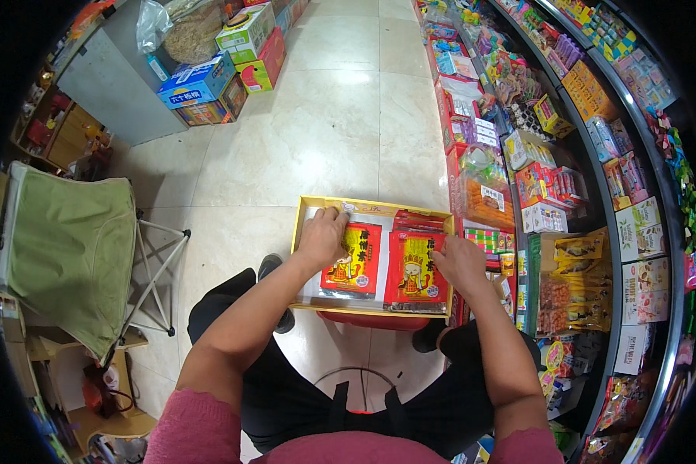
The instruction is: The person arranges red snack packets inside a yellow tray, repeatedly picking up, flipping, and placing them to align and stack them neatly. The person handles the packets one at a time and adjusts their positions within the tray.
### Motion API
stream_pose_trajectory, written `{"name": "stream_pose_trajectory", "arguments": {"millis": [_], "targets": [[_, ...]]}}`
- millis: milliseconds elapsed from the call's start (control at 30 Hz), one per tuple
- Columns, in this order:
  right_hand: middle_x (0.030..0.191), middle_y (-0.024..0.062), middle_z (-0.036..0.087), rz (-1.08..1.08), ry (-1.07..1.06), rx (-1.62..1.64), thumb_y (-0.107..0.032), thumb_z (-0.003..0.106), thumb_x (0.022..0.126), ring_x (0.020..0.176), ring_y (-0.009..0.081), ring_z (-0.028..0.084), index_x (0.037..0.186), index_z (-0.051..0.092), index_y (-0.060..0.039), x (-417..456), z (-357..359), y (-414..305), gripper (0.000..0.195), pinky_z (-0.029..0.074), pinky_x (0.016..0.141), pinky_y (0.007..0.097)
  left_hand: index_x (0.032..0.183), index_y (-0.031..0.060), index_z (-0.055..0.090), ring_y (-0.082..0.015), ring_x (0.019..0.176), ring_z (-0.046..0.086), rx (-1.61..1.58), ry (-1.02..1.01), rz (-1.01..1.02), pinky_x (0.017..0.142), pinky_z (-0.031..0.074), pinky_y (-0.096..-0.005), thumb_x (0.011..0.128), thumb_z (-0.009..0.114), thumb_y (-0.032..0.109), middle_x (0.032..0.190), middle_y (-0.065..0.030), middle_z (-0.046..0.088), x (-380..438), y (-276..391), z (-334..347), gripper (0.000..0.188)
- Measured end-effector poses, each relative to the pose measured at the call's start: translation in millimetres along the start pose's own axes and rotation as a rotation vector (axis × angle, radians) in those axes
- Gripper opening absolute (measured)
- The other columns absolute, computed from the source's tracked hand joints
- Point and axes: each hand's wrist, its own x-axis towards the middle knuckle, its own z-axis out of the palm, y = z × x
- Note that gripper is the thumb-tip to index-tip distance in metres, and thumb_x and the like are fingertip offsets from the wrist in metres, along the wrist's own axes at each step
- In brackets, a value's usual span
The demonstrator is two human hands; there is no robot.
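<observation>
A shallow yellow-edged cardboard box (383, 305) rests on a red stool (377, 321) between my knees. Two stacks of red and yellow snack packets lie inside, a left stack (359, 261) and a right stack (416, 269), with more packets (420, 220) behind the right one. My left hand (323, 235) reaches into the left part of the box, its fingers at the left stack's edge; whether it grips a packet is hidden. My right hand (459, 261) is at the box's right wall, its fingertips by the right stack's edge; its grip is unclear.
Tiered shelves of packaged snacks (580, 278) line the right side, close to my right arm. A green folding chair (72, 249) stands at the left, above a wooden shelf unit (81, 420). Cartons (200, 81) are stacked at the upper left on the tiled floor (325, 127).
</observation>
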Motion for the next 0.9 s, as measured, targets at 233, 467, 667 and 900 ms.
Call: {"name": "stream_pose_trajectory", "arguments": {"millis": [233,467,667,900], "targets": [[0.082,0.019,0.066,-0.143,0.025,0.264,-0.029,0.067,0.079,0.084,0.0369,0.064,0.088,0.062,-0.0012,11.5,2.4,-32.1,0.03,0.049,0.076,0.0473,0.101,0.0046,0.061,-0.0298,0.094,0.064,-0.286,-0.062,0.003,0.079,0.051,-0.0411,0.072,0.075,0.011,0.091,-0.0137,0.067,6.9,-13.9,12.0,0.033],[0.091,0.018,0.068,-0.211,-0.135,0.787,-0.024,0.069,0.079,0.086,0.0291,0.066,0.098,0.064,0.0023,21.6,18.7,-53.9,0.033,0.05,0.078,0.0396,0.089,0.0063,0.055,-0.0078,0.076,0.055,-1.214,-0.225,-0.119,0.069,0.046,-0.0224,0.078,0.066,-0.01,0.082,0.001,0.059,1.9,-15.7,-32.9,0.022],[0.09,0.0081,0.07,-0.226,-0.296,1.19,-0.004,0.062,0.083,0.081,0.0099,0.062,0.104,0.064,0.0057,30.2,23.3,-64.2,0.023,0.051,0.075,0.0285,0.11,0.0046,0.055,-0.0103,0.088,0.063,-1.629,-0.046,-0.17,0.08,0.052,-0.0238,0.079,0.057,-0.016,0.098,-0.0035,0.065,-2.0,-13.8,-46.8,0.037],[0.1,0.0067,0.068,-0.03,-0.317,1.154,-0.002,0.059,0.088,0.082,0.01,0.063,0.115,0.06,0.0005,22.6,-15.2,-13.1,0.027,0.051,0.071,0.0239,0.117,0.003,0.053,-0.0147,0.092,0.063,-1.786,0.024,-0.269,0.079,0.053,-0.0263,0.082,0.059,-0.008,0.105,-0.0076,0.061,0.1,3.1,-52.3,0.037]]}}
